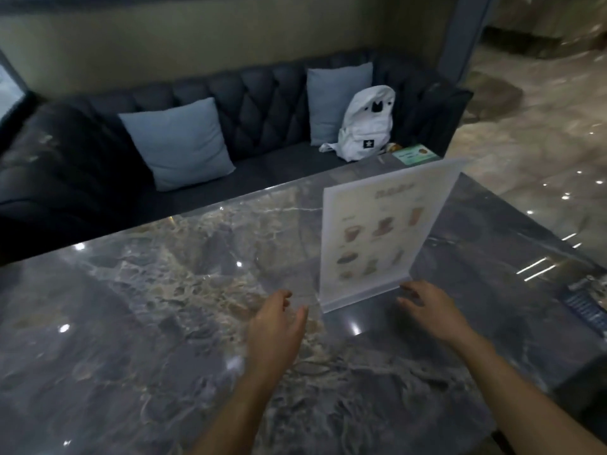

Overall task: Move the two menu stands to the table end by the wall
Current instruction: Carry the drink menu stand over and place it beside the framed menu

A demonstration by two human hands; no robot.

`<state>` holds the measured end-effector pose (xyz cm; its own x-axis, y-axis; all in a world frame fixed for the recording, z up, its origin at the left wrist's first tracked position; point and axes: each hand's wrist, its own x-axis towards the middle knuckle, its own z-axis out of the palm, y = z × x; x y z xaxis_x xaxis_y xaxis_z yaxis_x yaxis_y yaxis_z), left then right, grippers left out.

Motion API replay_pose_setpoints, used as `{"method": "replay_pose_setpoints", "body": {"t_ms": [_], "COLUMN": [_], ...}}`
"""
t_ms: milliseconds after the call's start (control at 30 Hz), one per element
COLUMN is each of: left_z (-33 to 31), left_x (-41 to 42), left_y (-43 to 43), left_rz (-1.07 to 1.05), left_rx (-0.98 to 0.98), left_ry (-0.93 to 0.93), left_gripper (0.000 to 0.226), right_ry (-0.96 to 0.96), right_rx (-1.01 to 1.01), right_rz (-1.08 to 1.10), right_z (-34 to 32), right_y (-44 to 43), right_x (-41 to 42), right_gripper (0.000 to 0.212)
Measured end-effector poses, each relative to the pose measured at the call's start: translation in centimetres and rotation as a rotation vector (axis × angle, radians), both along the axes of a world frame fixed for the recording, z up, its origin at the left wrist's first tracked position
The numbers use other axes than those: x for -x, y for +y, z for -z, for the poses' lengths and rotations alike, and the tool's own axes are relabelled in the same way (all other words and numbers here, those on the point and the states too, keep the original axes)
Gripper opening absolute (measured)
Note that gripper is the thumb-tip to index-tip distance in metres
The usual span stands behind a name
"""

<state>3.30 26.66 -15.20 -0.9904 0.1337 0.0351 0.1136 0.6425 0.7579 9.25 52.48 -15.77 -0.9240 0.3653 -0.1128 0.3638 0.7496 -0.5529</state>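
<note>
A tall clear menu stand (381, 231) with a white page of food pictures stands upright on the grey marble table (147, 307), right of the middle. My left hand (279, 323) hovers just left of the stand's base, fingers apart and holding nothing. My right hand (430, 307) is at the right end of the base, fingers spread, close to it or just touching. A small green card-like stand (415, 155) sits at the table's far right corner. The frame is blurred.
A dark tufted sofa (256, 113) runs along the far side of the table with two light blue cushions (179, 142) and a white backpack (366, 126). A dark blue object (588, 303) lies at the table's right edge. Glossy marble floor extends to the right.
</note>
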Motion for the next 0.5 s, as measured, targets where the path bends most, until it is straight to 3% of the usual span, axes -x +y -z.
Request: {"method": "replay_pose_setpoints", "body": {"t_ms": [133,267,400,500], "left_z": [0.4,0.3,-0.1,-0.3], "left_x": [1.0,1.8,2.1,2.3], "left_y": [3.1,5.1,6.2,6.7], "left_rz": [0.03,-0.006,-0.031,-0.005], "left_rx": [-0.005,-0.019,-0.049,-0.072], "left_ry": [0.003,-0.007,0.031,0.091], "left_gripper": [0.042,0.043,0.038,0.029], "right_ry": [0.056,0.106,0.252,0.329], "right_rx": [0.046,0.081,0.286,0.435], "right_rz": [0.118,0.153,0.127,0.072], "right_z": [0.0,0.4,0.4,0.4], "right_y": [4.0,6.6,6.9,6.3], "right_x": [0.8,2.2,3.6,4.3], "right_gripper": [0.028,0.046,0.053,0.04]}}
